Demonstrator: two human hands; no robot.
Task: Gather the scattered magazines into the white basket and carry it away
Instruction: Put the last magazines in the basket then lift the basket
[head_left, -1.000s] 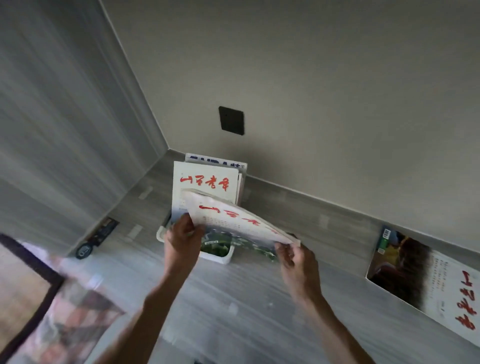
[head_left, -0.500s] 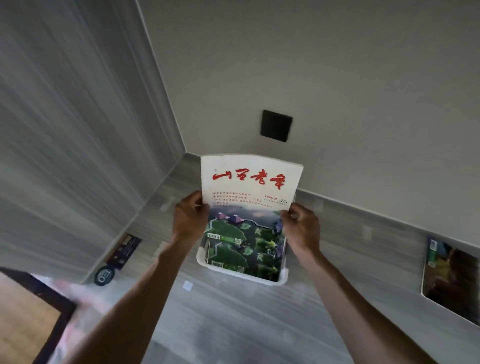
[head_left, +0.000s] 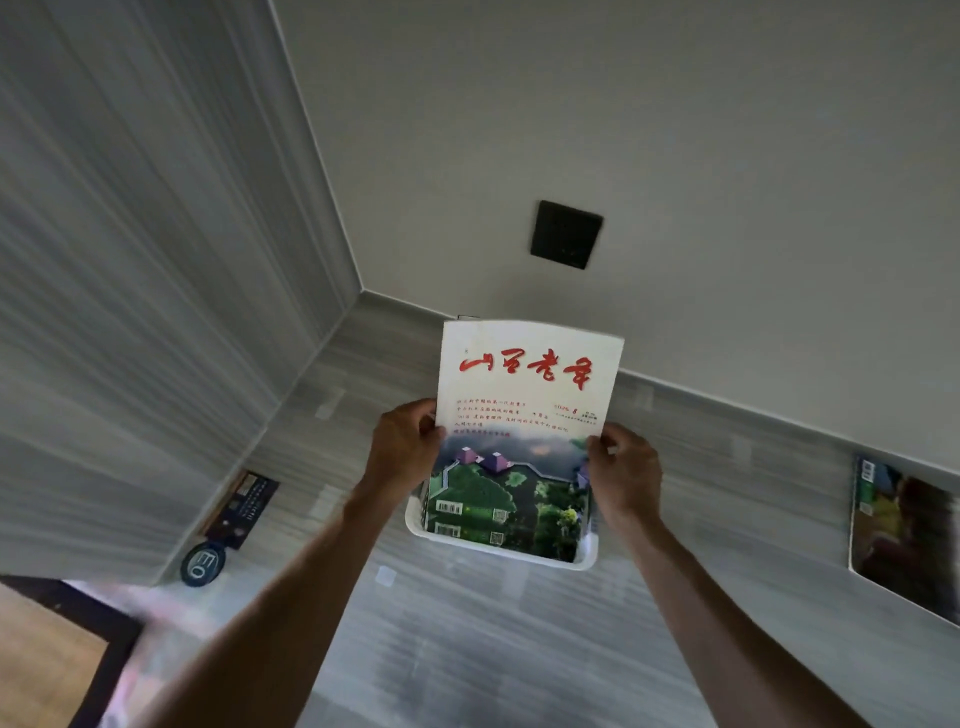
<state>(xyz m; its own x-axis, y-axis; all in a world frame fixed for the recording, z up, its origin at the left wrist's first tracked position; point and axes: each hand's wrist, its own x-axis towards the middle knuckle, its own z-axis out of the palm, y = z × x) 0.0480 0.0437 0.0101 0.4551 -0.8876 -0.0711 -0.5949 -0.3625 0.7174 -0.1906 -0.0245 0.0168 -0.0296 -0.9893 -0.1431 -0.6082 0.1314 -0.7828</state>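
Left hand (head_left: 402, 452) and right hand (head_left: 626, 475) pinch a magazine (head_left: 524, 415) upright by its edges, steering it into the white basket (head_left: 498, 545).

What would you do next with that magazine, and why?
Probably ease it the rest of the way down and let go. Both the left hand and the right hand pinch the side edges of the magazine with the red title, whose lower end already sits upright inside the white basket. Another magazine lies on the floor to the right, not yet gathered.
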